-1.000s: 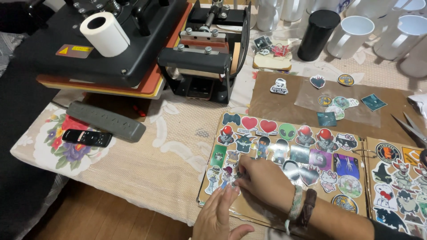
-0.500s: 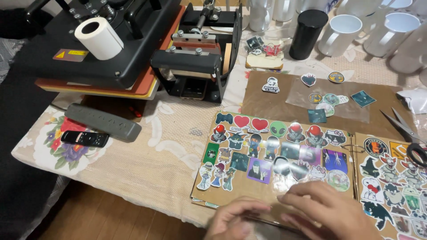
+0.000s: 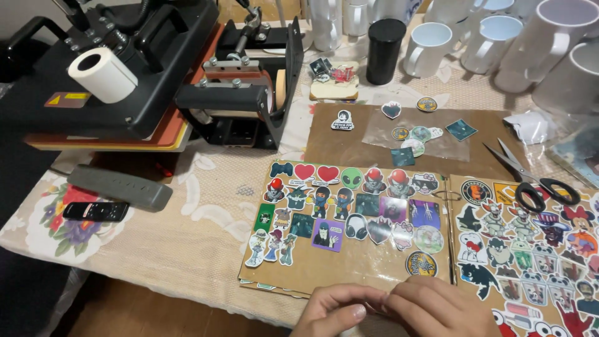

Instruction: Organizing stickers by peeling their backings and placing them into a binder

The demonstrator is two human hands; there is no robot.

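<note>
My left hand (image 3: pixel 334 310) and my right hand (image 3: pixel 437 306) are together at the bottom of the view, curled, with their fingertips meeting. Whatever is pinched between them is hidden. They hover over the near edge of a brown cardboard sheet (image 3: pixel 349 269) covered with several cartoon stickers. A second sticker sheet (image 3: pixel 530 249) lies next to it on the right, under black-handled scissors (image 3: pixel 530 184).
A brown board (image 3: pixel 337 146) behind holds loose stickers and a clear plastic bag (image 3: pixel 424 134). A black heat press (image 3: pixel 125 93) with a white roll (image 3: pixel 103 75) and a mug press (image 3: pixel 243 97) fill the back left. White mugs (image 3: pixel 430 47), a black cylinder (image 3: pixel 385 50), a remote (image 3: pixel 95 211) and a grey bar (image 3: pixel 118 187) are also on the table.
My right hand left the lower-left stickers of the sheet and drew back to the near edge. My left hand closed in to meet it. The view shifted slightly.
</note>
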